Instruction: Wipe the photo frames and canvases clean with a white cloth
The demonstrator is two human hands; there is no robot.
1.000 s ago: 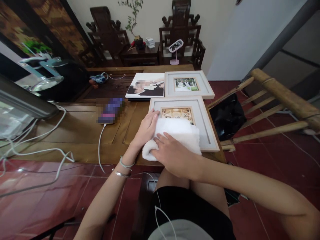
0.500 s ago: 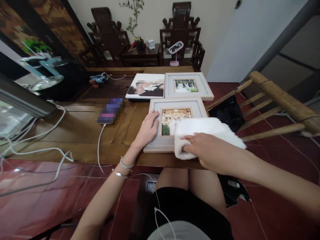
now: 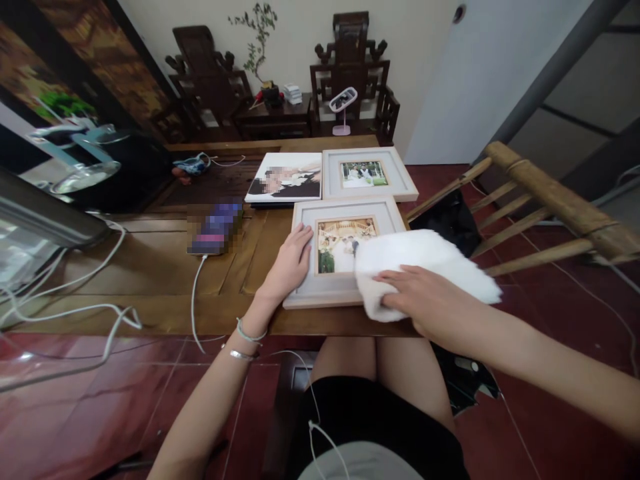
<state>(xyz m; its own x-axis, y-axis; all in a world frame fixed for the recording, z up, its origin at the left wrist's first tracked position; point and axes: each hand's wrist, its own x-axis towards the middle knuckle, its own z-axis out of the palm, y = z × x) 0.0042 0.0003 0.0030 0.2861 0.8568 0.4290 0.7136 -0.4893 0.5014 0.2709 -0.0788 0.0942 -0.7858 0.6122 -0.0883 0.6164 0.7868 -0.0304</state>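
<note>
The cloth (image 3: 425, 257) lies over the frame (image 3: 345, 208) at its 4 o'clock corner, under the right hand (image 3: 425, 307), fingers flat on top; the thumb is hidden, so the grip is unclear. The left hand (image 3: 290, 263) lies spread at the frame's 9 o'clock edge. A second ago the cloth covered the photo; now it is off it.

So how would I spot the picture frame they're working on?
Find the long wooden table. Three pictures lie flat on its right end; take the near frame. Unlike the far frame and bare print behind it, it has a left hand on its border and a white cloth, under the right hand, over its right side.
</note>
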